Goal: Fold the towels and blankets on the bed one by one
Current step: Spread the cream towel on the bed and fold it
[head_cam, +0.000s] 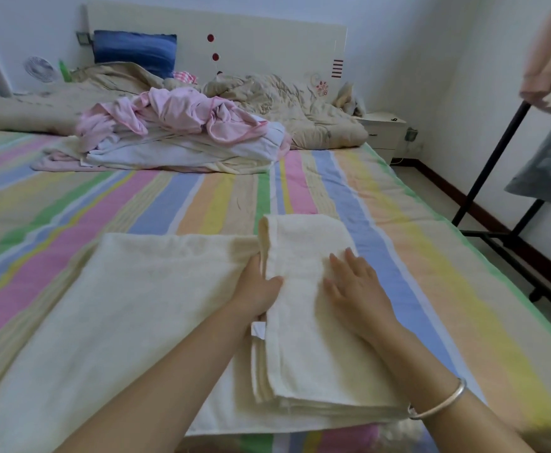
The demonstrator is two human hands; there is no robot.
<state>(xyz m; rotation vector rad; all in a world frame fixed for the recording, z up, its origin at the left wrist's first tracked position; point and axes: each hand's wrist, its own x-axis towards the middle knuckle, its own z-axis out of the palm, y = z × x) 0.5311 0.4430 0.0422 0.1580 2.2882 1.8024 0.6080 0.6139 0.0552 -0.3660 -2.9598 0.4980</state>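
Cream towel [137, 305] lies across the near part of the bed [381, 207], its right end doubled over into a thick stack of several layers. Left hand [257, 286] grips the stack's left edge, thumb on top, fingers tucked under. Right hand [354, 282] lies flat on top, fingers spread, pressing. Hands are near each other, not touching.

Step in hand, prob.: turning the stack leftward over the spread part. To do it well: keep right palm down as anchor, lift w/ left along the whole edge, not just the middle. Match far & near hems before letting go, then smooth outward from the fold. Near corner looks a bit uneven, so square it first.

Room: plenty of bare striped sheet to the left & beyond. The bed's right edge is close beside the stack, so fold away from it. Pile of pink and white cloths [182, 132] sits well apart up the bed, beige quilt [300, 106] behind it. A clothes rack [492, 165] stands off the right side.
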